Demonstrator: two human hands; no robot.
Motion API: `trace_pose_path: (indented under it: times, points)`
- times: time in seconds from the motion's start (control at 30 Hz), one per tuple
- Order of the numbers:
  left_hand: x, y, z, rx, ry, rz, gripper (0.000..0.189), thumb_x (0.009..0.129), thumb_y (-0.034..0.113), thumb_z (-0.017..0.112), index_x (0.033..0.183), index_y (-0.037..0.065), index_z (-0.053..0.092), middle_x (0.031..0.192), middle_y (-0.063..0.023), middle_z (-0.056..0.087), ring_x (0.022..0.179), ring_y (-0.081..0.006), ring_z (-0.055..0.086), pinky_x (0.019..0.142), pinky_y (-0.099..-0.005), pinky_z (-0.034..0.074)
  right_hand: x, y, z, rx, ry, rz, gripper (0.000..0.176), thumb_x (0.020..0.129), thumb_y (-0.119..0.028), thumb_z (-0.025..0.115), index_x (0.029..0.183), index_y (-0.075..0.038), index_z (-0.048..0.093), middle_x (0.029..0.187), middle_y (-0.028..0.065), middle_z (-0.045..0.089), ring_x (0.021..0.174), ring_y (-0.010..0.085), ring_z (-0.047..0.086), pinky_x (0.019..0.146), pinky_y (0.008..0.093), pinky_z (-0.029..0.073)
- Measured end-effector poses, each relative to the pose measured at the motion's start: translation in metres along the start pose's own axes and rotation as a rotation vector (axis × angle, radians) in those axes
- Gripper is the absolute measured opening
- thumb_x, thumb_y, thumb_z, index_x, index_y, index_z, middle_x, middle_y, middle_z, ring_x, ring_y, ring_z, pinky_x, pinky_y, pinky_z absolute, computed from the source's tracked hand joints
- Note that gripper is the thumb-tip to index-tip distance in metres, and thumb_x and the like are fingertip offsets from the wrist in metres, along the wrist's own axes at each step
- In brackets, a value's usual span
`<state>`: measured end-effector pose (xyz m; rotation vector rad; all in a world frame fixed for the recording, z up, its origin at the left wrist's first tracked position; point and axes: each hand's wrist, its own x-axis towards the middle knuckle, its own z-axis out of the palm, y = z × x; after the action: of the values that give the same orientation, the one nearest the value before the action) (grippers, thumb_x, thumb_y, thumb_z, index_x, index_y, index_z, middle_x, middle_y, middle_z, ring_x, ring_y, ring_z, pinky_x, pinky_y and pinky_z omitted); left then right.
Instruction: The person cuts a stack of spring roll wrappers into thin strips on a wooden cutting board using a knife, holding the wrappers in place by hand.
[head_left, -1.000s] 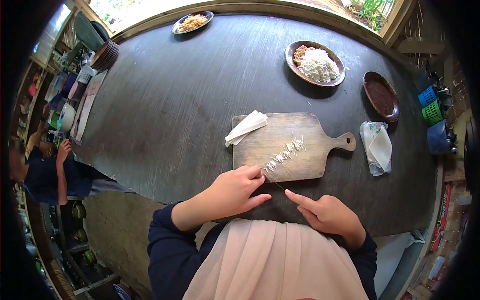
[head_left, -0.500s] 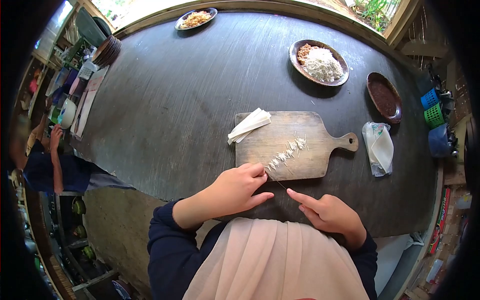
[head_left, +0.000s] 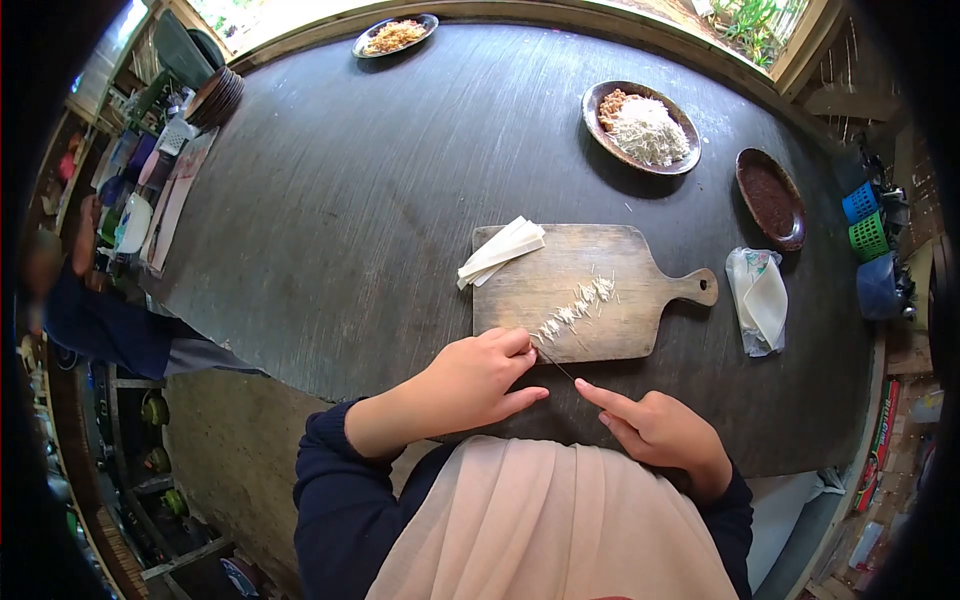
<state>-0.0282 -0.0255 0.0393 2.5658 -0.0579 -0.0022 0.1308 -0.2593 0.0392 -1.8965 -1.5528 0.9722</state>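
A thin dark implement [head_left: 555, 364], too slender to tell whether blade or stick, lay slanted across the near edge of the wooden cutting board [head_left: 610, 255], its far tip at the near end of a diagonal row of white shreds [head_left: 575, 308] and its near end at the pointing forefinger of the right hand [head_left: 655, 430]. That hand rested on the dark round table [head_left: 350, 200] just short of the board, its other fingers curled under; whether they clasped the implement could not be made out. The left hand [head_left: 470, 380] sat beside it with bent fingers whose tips touched the board's near edge by the shreds and the thumb stretched toward the right hand; whether it pinched anything could not be told either. A stack of white wrapper strips [head_left: 500, 252] lay tilted over the board's far left corner, and the board's handle pointed right. Right of the handle lay a clear plastic bag of white sheets [head_left: 757, 298]. Beyond that stood a dark plate of reddish-brown sauce [head_left: 742, 170], and further left a brown bowl [head_left: 588, 108] heaped with white shreds and some brown filling. Well apart at the table's far edge sat another plate of food [head_left: 360, 47], with a stack of dark plates [head_left: 215, 100] to its left. Blue and green baskets [head_left: 860, 215] hung at the right. Another person's dark blue sleeve [head_left: 95, 320] showed past the table's left rim.
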Motion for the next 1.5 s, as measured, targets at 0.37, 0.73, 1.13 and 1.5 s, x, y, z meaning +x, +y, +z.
trace_pose_path:
  times: [0.37, 0.73, 1.13, 1.5]
  points:
    - [-0.001, 0.001, 0.002, 0.014, -0.02, -0.028, 0.037, 0.092, 0.031, 0.068, 0.105, -0.004, 0.066, 0.101, -0.0115, 0.062, 0.093, -0.0274, 0.063, 0.08, -0.0346, 0.054, -0.006, -0.002, -0.01, 0.022, -0.107, 0.066, 0.057, 0.097, -0.014, 0.058, 0.151, -0.021, 0.042, 0.055, 0.0213, 0.053, 0.045, 0.0375, 0.053, 0.049, 0.0457, 0.045]
    - [-0.003, -0.006, 0.007, 0.024, 0.052, 0.04, 0.036, 0.093, 0.03, 0.064, 0.104, -0.004, 0.066, 0.098, -0.0108, 0.059, 0.094, -0.0257, 0.062, 0.076, -0.0343, 0.055, -0.001, 0.001, -0.002, 0.026, -0.008, 0.013, 0.058, 0.095, -0.012, 0.058, 0.151, -0.019, 0.043, 0.054, 0.0197, 0.052, 0.044, 0.0358, 0.052, 0.048, 0.0446, 0.044]
    - [0.0, 0.0, 0.002, -0.005, 0.006, -0.009, 0.034, 0.092, 0.027, 0.069, 0.104, -0.004, 0.067, 0.1, -0.0115, 0.062, 0.093, -0.0275, 0.064, 0.079, -0.0347, 0.055, 0.003, 0.0, -0.002, 0.016, -0.049, 0.012, 0.058, 0.095, -0.01, 0.059, 0.151, -0.019, 0.043, 0.058, 0.0199, 0.056, 0.046, 0.0361, 0.053, 0.05, 0.0417, 0.046]
    - [0.002, 0.003, 0.0, 0.002, -0.003, -0.047, 0.032, 0.092, 0.03, 0.069, 0.104, 0.0, 0.068, 0.1, -0.0091, 0.063, 0.091, -0.026, 0.064, 0.078, -0.0343, 0.055, -0.007, 0.001, -0.01, 0.041, -0.118, 0.052, 0.058, 0.097, -0.013, 0.056, 0.152, -0.019, 0.039, 0.053, 0.0201, 0.052, 0.044, 0.0362, 0.053, 0.048, 0.0451, 0.044]
